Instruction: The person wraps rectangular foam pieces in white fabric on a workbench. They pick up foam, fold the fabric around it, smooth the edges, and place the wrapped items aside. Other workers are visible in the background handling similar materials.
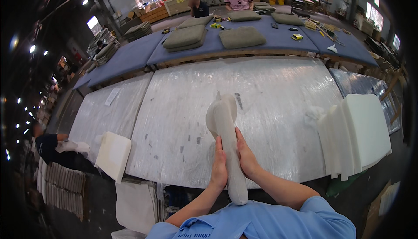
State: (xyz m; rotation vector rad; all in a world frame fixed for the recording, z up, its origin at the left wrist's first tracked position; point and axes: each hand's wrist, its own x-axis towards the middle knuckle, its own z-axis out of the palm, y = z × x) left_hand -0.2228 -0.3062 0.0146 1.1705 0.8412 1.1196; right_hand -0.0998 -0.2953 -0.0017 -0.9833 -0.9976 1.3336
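A light beige, fabric-covered cushion [230, 152] stands on edge in front of my chest, seen along its narrow rounded side. Its far end bulges out to both sides, and its near end touches or almost touches my blue shirt. My left hand [220, 164] presses flat against its left face, fingers pointing away from me. Against the right face lies my right hand [246, 155], fingers stretched forward as well. The cushion is squeezed between the two palms, over the near part of the plastic-wrapped table [174, 108].
White foam pads [363, 130] are stacked at the table's right end. One off-white foam pad [114, 154] lies at the left edge, near a person in dark clothes [52, 147]. Behind, green cushions [241, 37] rest on a blue-topped table [287, 43], with two people beyond it.
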